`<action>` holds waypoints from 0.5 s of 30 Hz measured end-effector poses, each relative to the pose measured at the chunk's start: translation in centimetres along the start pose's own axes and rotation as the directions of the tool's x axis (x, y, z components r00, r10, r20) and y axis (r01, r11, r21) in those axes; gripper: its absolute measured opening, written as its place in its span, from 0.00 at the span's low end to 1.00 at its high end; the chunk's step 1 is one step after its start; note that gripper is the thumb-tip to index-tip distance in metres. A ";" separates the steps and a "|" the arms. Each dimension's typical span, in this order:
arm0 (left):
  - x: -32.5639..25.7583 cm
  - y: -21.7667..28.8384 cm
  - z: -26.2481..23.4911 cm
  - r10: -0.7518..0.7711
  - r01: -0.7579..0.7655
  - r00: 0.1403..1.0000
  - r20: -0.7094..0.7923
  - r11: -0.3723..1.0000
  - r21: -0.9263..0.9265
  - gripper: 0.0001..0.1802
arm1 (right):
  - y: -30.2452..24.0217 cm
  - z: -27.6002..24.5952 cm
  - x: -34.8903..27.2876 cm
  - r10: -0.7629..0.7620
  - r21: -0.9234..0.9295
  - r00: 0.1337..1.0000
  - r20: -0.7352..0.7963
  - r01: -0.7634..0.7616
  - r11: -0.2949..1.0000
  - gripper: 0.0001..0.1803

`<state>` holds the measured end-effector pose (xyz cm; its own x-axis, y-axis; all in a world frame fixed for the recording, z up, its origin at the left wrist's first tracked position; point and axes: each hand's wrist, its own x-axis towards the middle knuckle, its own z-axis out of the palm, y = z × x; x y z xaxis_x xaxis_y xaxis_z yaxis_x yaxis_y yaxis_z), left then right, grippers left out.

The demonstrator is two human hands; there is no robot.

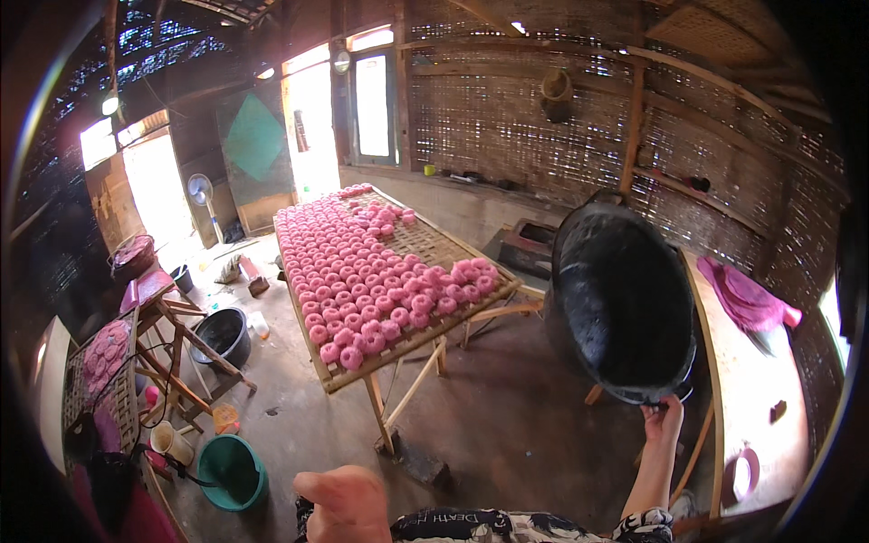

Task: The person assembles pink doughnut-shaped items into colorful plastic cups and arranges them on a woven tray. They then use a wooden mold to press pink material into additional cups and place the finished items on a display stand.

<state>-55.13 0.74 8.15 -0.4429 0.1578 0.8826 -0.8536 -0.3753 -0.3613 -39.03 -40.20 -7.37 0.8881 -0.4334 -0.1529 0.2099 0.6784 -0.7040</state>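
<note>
While we scan from the left, we pass a teal bucket (232,471) on the floor, a dark basin (223,335) by a small wooden stand, and then a bamboo drying rack (425,242) covered with round pink cakes (362,290). Low in the middle, our left hand (344,505) sits close to the camera, empty; we cannot tell whether it is open or closed. Further right, our right hand (663,418) is clenched on the lower rim of a big black wok (625,303), which stands tilted on edge against a wooden table (756,398). We judge the wok heavy, rigid and sooty, best held at the rim or its handle, with both hands.
</note>
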 end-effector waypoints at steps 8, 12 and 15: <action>-5.0 -8.4 0.9 -0.196 0.153 0.958 0.208 0.966 0.209 0.21 | 5.5 15.2 23.6 -0.061 0.127 0.978 0.200 0.036 0.991 0.09; -8.7 -12.5 4.0 -0.208 0.124 0.950 0.234 0.936 0.328 0.21 | 11.4 24.1 37.9 0.059 0.113 0.955 0.292 -0.095 0.989 0.11; -10.5 -15.7 7.7 -0.223 0.100 0.944 0.242 0.894 0.436 0.21 | 17.0 31.0 47.8 0.138 0.138 0.943 0.304 -0.187 0.973 0.11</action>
<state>-34.98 -2.04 6.89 -0.1612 0.0115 0.9868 -0.6879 -0.7183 -0.1040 19.70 -31.01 -5.10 0.9904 -0.1347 -0.0309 0.0945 0.8229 -0.5603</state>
